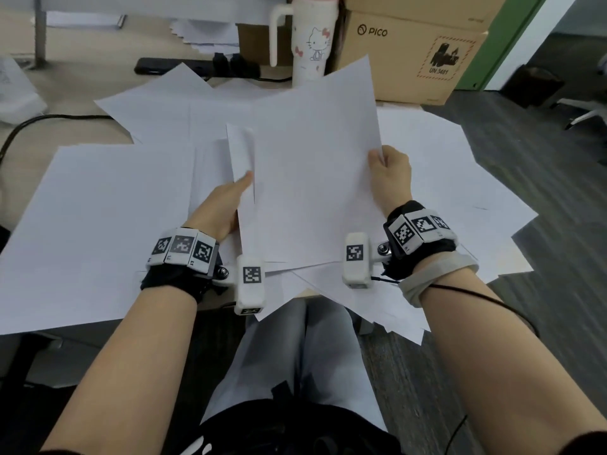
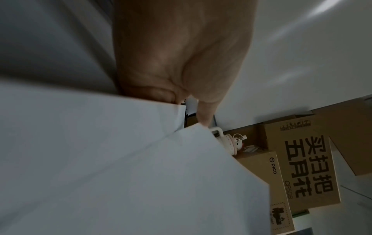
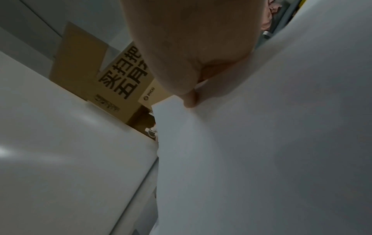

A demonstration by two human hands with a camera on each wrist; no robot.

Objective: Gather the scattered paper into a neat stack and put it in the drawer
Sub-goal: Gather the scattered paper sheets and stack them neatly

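Several white paper sheets (image 1: 98,198) lie scattered and overlapping across the desk. A small bundle of sheets (image 1: 312,165) is lifted and tilted above them in the head view. My left hand (image 1: 230,198) holds its left edge, thumb on top and fingers hidden underneath. My right hand (image 1: 387,172) pinches its right edge between thumb and fingers. In the left wrist view the held sheets (image 2: 100,159) fill the lower frame below my left hand (image 2: 181,63). The right wrist view shows my right hand (image 3: 193,55) with its thumb pressed on the held sheets (image 3: 261,143). No drawer is visible.
A white tumbler with a cat print (image 1: 312,44) and a PICO cardboard box (image 1: 410,50) stand at the desk's back. A black power strip (image 1: 197,67) lies behind the papers, a black cable (image 1: 33,123) at left. Sheets overhang the near edge above my lap.
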